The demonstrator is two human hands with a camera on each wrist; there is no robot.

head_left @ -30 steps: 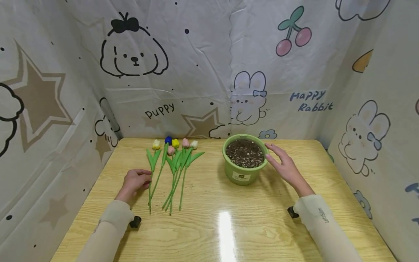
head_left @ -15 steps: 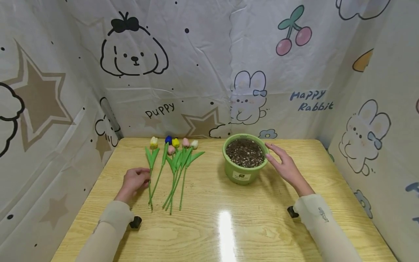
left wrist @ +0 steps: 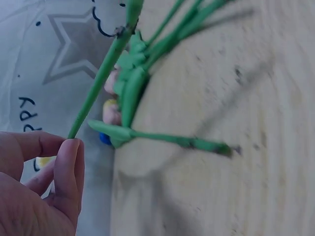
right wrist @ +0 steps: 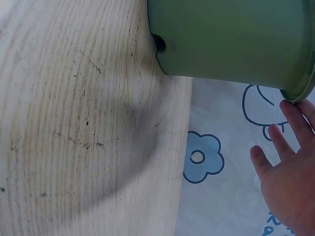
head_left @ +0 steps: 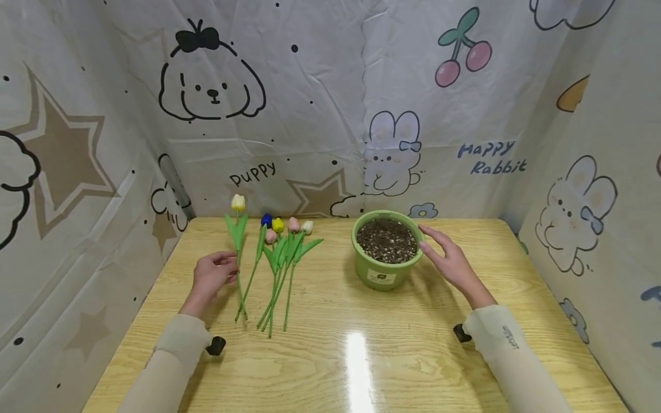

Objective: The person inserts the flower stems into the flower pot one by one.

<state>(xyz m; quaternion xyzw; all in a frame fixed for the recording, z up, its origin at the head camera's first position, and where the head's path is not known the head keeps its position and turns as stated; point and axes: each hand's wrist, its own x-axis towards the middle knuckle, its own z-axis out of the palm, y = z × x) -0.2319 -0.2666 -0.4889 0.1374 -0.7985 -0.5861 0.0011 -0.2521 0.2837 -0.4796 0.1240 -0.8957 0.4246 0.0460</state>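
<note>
My left hand point(head_left: 214, 274) pinches the green stem of a pale yellow artificial tulip point(head_left: 237, 230) between thumb and fingers. In the left wrist view the tulip's stem point(left wrist: 96, 93) rises off the table, its lower end pointing away from the fingertips. Just right of it lies a blue tulip point(head_left: 265, 220), and beyond that a loose bunch of pink, yellow and white tulips point(head_left: 281, 252). With straight fingers, my right hand point(head_left: 451, 264) touches the rim of a green flowerpot point(head_left: 379, 278). Dark speckled soil point(head_left: 387, 241) fills the pot.
Everything stands on a light wooden table point(head_left: 320, 367), with specks of soil scattered on it. A printed fabric curtain point(head_left: 315, 86) encloses the table's back and sides. In the right wrist view a hole point(right wrist: 158, 43) shows near the pot's base.
My left hand has lifted the pale yellow tulip off the table, its flower moving up and left and its stem end shifting right. The right hand stays at the pot's rim.
</note>
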